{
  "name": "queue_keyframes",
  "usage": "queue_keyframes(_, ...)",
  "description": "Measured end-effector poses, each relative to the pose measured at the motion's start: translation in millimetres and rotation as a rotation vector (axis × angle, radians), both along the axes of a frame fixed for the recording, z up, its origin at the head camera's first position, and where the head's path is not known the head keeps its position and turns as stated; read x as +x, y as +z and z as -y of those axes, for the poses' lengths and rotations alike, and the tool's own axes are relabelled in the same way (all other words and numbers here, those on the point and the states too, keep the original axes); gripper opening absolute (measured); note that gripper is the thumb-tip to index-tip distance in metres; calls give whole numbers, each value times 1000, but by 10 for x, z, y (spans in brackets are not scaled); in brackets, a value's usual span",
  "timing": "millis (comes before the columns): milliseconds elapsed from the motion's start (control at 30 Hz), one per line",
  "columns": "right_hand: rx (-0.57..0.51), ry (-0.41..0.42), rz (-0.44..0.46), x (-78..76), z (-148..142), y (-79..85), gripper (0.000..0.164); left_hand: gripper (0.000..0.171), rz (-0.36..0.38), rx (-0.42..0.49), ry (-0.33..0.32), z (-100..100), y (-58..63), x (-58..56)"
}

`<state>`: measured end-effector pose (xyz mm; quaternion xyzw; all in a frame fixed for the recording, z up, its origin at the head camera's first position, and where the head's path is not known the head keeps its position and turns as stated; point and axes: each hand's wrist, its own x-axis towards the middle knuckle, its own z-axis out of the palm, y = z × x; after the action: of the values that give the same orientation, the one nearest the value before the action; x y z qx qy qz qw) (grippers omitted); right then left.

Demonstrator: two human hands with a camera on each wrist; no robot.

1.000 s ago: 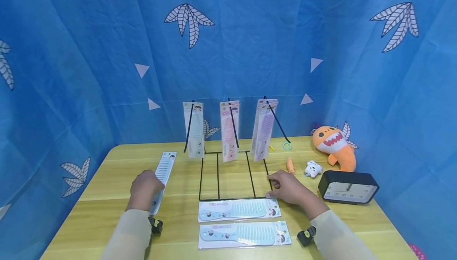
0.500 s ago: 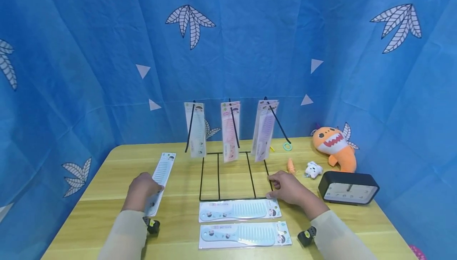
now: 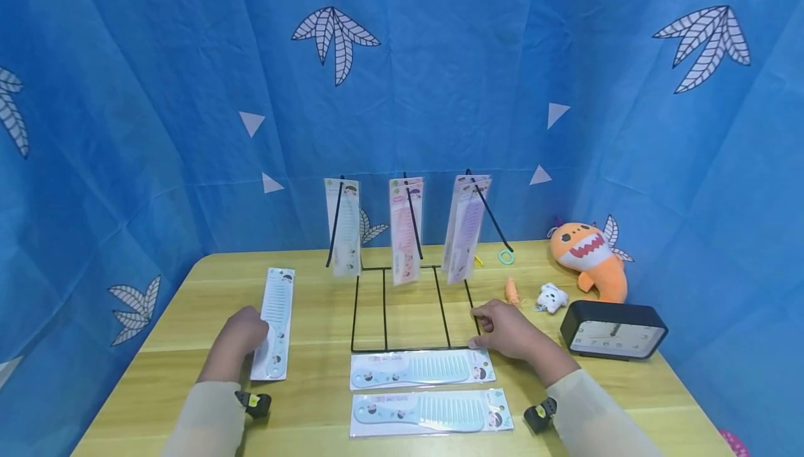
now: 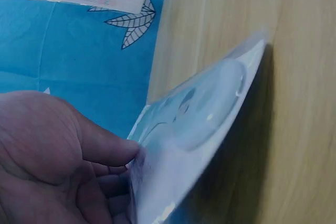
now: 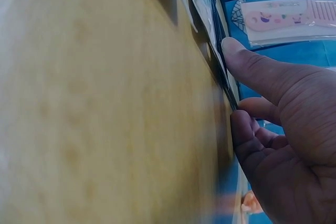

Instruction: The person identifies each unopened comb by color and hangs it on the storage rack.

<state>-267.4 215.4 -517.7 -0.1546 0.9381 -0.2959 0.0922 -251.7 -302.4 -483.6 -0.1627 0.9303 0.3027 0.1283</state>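
A light blue comb in a flat clear-fronted pack (image 3: 275, 303) is pinched at its left edge by my left hand (image 3: 241, 335), at the left of the table. The left wrist view has the pack (image 4: 194, 114) tilted off the wood, the thumb (image 4: 107, 142) on its edge. At the front right corner of a black wire display rack (image 3: 402, 350), my right hand (image 3: 505, 328) holds the base wire with thumb and curled fingers. Two more packed blue combs lie before the rack, a nearer one (image 3: 433, 412) and a farther one (image 3: 422, 368).
On the rack's prongs hang a blue comb pack (image 3: 344, 230), pink comb packs (image 3: 406, 234) and purple comb packs (image 3: 467, 230). To the right are an orange plush shark (image 3: 590, 258), a white plush toy (image 3: 551, 298), a small orange toy (image 3: 511, 291) and a black clock (image 3: 612, 329).
My left hand has shifted left and a little toward me with the comb pack, which has turned straighter and shows more of its front. My right hand stays on the rack.
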Motion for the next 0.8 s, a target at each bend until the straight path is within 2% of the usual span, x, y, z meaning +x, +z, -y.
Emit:
queue_keyframes(100, 1, -2, 2, -3, 3, -1, 71, 43, -34, 37, -16, 36, 2, 18)
queue_keyframes(200, -1, -2, 5, -6, 6, -7, 72, 43, -71, 100, -5, 51, 27, 36)
queue_keyframes(467, 7, 7, 0, -17, 9, 7, 71, 45, -204, 320, -26, -2, 191, 148)
queue_keyframes(633, 4, 8, -4, -11, 3, 23, 71, 46, -310, 365, -99, -65, 262, 195)
queue_keyframes(800, -8, 3, 14, 5, 4, 21, 72, 42, -443, 431, -218, -97, 276, 251)
